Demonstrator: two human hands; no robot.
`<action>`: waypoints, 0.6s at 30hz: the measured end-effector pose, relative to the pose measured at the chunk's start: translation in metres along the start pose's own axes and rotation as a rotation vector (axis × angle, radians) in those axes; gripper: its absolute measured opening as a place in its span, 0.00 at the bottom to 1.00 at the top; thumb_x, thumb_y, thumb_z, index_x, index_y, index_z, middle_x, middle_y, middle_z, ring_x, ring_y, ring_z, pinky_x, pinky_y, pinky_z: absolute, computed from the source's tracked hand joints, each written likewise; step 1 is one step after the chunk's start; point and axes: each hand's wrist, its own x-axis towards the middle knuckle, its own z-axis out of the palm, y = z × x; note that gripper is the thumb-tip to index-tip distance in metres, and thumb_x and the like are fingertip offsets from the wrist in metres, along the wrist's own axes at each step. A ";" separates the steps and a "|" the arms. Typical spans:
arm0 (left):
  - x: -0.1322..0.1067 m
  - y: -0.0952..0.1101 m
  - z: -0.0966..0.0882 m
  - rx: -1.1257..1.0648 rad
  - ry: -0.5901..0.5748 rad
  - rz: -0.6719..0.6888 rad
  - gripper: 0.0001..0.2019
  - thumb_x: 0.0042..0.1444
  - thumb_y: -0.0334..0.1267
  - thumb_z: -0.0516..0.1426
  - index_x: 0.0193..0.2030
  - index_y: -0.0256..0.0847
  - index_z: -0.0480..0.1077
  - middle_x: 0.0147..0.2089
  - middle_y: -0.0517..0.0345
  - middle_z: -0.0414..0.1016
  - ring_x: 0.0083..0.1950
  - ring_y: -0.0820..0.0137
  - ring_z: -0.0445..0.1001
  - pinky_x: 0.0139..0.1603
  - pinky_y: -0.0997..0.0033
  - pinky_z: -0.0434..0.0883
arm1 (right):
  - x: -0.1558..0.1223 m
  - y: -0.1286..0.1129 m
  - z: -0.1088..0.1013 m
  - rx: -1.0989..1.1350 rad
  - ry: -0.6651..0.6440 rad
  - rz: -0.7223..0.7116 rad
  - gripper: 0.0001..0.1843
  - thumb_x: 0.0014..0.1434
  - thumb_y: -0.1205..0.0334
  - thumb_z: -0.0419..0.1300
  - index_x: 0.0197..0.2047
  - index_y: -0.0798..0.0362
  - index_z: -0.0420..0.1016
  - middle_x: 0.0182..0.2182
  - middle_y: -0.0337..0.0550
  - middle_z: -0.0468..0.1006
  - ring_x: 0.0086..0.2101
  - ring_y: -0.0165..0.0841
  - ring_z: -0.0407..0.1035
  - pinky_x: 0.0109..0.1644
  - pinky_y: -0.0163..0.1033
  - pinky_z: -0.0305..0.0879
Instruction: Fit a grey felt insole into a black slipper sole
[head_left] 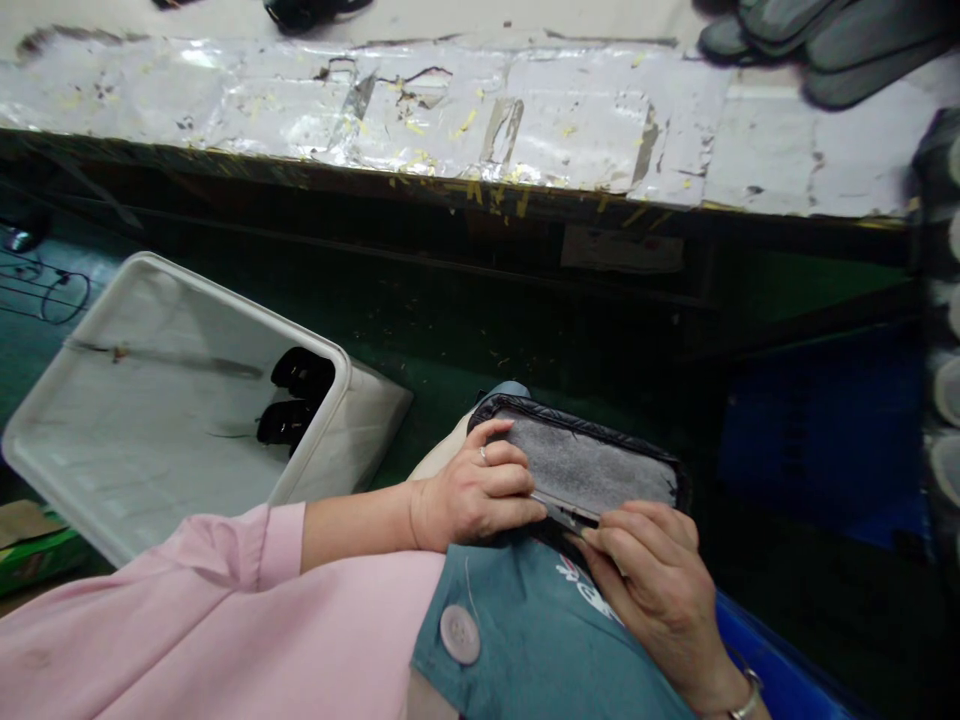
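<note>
A long grey felt-like panel with a black, gathered rim [600,455] lies over my lap, its corners rounded. My left hand [480,490], with a ring on one finger, is closed on its left end, the fingertips pressing on the grey face and near edge. My right hand [652,565] is closed in a pinch at the near edge, towards the right end. A small dark and light bit shows at that edge between the two hands; what it is I cannot make out. A teal apron [540,630] lies beneath the near edge.
A white bin [315,470] at left holds black shoe-like items [289,400]. Across the front runs a bench with a worn, taped edge [585,130]; grey sole-shaped pieces [847,50] lie on its right. A blue container [817,430] and a rack of rollers [946,390] stand at right.
</note>
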 end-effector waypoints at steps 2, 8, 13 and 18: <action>0.000 0.002 -0.002 0.044 -0.009 -0.029 0.08 0.57 0.32 0.54 0.40 0.45 0.73 0.30 0.63 0.73 0.39 0.72 0.68 0.64 0.51 0.54 | 0.001 0.000 -0.001 -0.021 -0.004 0.003 0.04 0.55 0.70 0.62 0.32 0.52 0.72 0.29 0.38 0.73 0.36 0.33 0.64 0.43 0.43 0.57; -0.001 0.005 -0.003 0.124 -0.007 -0.037 0.06 0.57 0.34 0.55 0.39 0.45 0.73 0.29 0.63 0.71 0.39 0.72 0.67 0.64 0.51 0.54 | -0.005 0.003 -0.003 -0.015 0.068 -0.020 0.12 0.54 0.71 0.62 0.43 0.53 0.72 0.33 0.42 0.71 0.36 0.33 0.65 0.44 0.42 0.62; 0.000 0.005 -0.002 0.158 -0.010 0.008 0.05 0.57 0.33 0.55 0.37 0.45 0.72 0.26 0.65 0.69 0.38 0.72 0.67 0.65 0.53 0.54 | -0.007 0.001 0.002 -0.229 -0.040 -0.084 0.21 0.58 0.67 0.58 0.55 0.44 0.70 0.33 0.41 0.67 0.35 0.32 0.64 0.44 0.44 0.59; -0.002 0.005 0.000 0.185 -0.017 0.043 0.05 0.57 0.32 0.55 0.37 0.45 0.72 0.27 0.66 0.70 0.39 0.73 0.68 0.66 0.51 0.53 | -0.006 -0.004 0.004 -0.239 -0.021 -0.087 0.17 0.58 0.70 0.57 0.50 0.47 0.75 0.33 0.41 0.70 0.36 0.32 0.64 0.45 0.44 0.57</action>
